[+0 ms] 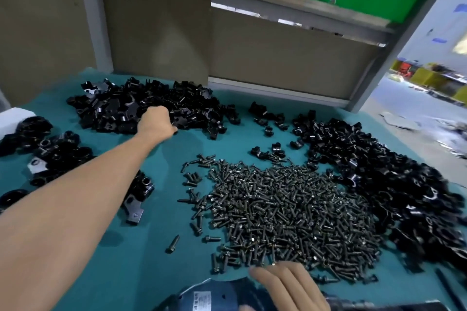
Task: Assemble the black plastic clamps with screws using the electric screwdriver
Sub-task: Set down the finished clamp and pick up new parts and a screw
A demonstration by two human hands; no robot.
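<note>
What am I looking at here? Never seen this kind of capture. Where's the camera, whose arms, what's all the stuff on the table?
There is no machine here: a person works with bare hands. The single picture comes from a wide-angle camera worn on the person's head, looking forward and down, so the arms enter from the bottom edge.

On the teal table cover lie loose parts: a heap of dark screws in the middle, a pile of black plastic clamp pieces at the far left, and another pile along the right. More black parts sit at the near left.

The left hand reaches out into the far-left pile; whether it has gripped a piece cannot be told. The right hand rests on the blue electric screwdriver at the bottom edge, fingers by the screws.
</note>
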